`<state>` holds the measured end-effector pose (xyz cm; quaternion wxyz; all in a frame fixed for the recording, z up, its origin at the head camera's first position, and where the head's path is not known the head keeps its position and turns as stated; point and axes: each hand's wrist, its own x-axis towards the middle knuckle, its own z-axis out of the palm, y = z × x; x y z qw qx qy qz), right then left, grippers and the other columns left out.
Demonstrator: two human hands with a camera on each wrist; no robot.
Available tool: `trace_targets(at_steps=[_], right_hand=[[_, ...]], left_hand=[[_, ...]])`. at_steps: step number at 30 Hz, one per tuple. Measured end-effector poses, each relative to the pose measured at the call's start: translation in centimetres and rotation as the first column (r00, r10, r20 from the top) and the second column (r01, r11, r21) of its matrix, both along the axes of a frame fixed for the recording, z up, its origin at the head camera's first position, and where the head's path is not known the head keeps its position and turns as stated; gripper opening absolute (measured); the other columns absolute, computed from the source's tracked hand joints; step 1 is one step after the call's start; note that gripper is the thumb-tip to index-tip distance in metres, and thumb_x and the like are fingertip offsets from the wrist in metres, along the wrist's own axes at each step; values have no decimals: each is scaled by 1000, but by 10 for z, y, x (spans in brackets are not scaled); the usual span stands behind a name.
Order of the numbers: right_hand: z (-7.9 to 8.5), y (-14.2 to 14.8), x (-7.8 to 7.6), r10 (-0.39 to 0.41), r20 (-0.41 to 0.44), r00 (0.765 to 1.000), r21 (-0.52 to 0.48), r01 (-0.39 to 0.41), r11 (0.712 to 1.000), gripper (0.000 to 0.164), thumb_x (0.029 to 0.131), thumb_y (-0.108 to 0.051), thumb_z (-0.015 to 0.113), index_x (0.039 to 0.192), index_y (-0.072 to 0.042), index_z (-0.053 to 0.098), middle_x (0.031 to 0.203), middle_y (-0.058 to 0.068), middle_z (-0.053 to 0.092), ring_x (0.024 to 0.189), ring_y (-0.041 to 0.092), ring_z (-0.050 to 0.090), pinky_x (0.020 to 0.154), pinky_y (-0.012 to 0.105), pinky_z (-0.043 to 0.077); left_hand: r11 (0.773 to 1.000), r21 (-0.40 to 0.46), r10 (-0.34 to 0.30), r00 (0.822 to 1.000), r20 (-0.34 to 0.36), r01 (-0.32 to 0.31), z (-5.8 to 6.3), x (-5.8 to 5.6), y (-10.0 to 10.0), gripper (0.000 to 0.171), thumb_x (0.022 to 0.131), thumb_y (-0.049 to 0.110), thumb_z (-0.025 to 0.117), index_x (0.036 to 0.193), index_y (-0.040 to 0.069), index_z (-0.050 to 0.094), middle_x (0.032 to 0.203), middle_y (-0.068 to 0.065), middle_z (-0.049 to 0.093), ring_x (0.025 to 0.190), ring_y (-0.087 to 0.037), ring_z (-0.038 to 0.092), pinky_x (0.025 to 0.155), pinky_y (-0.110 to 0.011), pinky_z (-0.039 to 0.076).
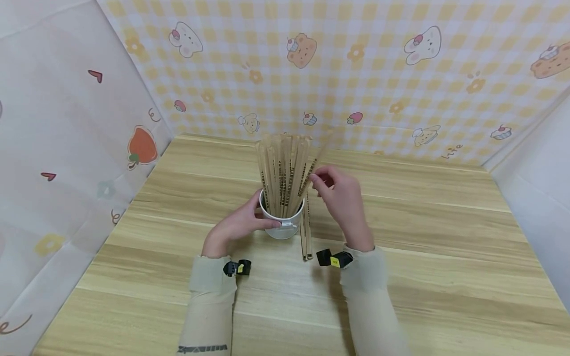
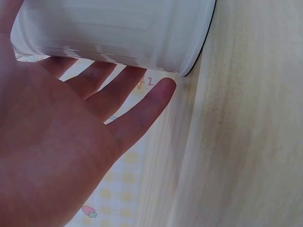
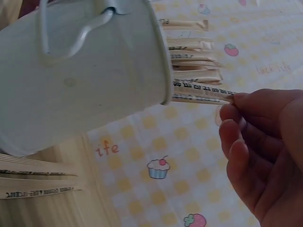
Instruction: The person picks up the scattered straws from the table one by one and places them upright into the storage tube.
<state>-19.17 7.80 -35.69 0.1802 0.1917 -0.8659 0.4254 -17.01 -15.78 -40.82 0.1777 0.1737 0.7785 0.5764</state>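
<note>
A white bucket [image 1: 281, 231] stands on the wood-grain table, filled with several paper-wrapped chopsticks [image 1: 280, 173] leaning upright. My left hand [image 1: 233, 225] grips the bucket from its left side, thumb across the front and fingers round the back. In the left wrist view those fingers [image 2: 128, 92] lie spread along the white wall. Between thumb and index finger, my right hand [image 1: 345, 200] pinches one wrapped chopstick packet [image 1: 314, 164], tilted right, its lower end inside the bucket. Its other fingers [image 3: 236, 156] curl loosely below.
Two wrapped packets [image 1: 306, 242] lie on the table just right of the bucket. A wire handle [image 3: 87, 33] hangs on the bucket's outside. Behind the table rises a yellow checked cloth [image 1: 356, 74], with white patterned cloth [image 1: 67, 138] on the left.
</note>
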Motion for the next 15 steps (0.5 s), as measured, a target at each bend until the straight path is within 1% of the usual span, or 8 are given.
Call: trace_targets(at_steps=[2,5,9,15], right_hand=[[-4,-2,-1,7,14,1000,36,-7,999,19,87,-28,58,91,-9,63,73,-4,61,56,6,53,50,24,44],[-9,-5,-3,8,48,999,82,-12,997,19,87,-28,58,92,-10,63,74,-4,61,56,6,54,50,24,43],[-12,-10,-4,4,98,995,117,-15,993,20,87,-30,57,92,-12,63,75,-5,60,57,8,54,51,24,43],[-14,-14,-4,8,124,992,138,-25,990,19,87,-30,58,93,-13,64,75,-6,60,60,8,53,54,23,44]], left_hand=[[1000,-5,6,1000,-7,-6,-5,-2,-1,91,72,27,74,137,44,12,133,0,38,115,-19,44,95,-39,34],[1000,-1,10,1000,-14,-10,-8,-3,-1,92,72,27,75,136,45,12,133,1,37,115,-20,45,94,-39,35],[1000,-6,12,1000,-11,-12,-9,-3,-1,91,72,28,75,136,46,13,132,2,38,114,-20,45,95,-39,35],[1000,-16,12,1000,-15,-12,-9,-3,-2,91,72,29,74,137,44,11,132,0,40,114,-20,45,95,-39,34]])
